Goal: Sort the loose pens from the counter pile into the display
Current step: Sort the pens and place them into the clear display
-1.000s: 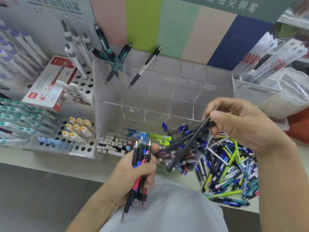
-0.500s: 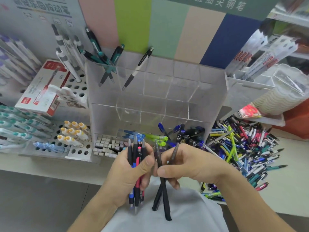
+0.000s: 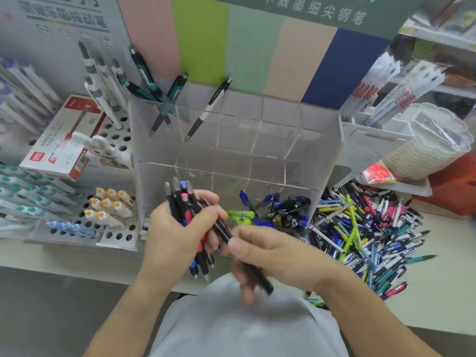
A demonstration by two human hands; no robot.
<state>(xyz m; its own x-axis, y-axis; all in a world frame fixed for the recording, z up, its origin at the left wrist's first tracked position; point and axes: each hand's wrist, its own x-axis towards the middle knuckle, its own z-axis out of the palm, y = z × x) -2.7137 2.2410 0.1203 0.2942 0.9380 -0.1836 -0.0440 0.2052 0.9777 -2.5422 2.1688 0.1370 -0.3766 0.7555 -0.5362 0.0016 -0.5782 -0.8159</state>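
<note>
Left hand [image 3: 177, 238] gripped a fistful of dark, red and blue pens [image 3: 189, 215], right hand [image 3: 273, 253] pinched black pens [image 3: 224, 231] against it, clear acrylic compartment display [image 3: 257, 140] stood mostly unfilled, and large multicoloured pen pile [image 3: 365, 228] remained on the bench [image 3: 425, 292].

the green sign [image 3: 313, 11] at the top reads "细尖钢笔" in pale characters. the red and white pen box [image 3: 60, 143] shows "12" on its top; its logo is too small to read.
</note>
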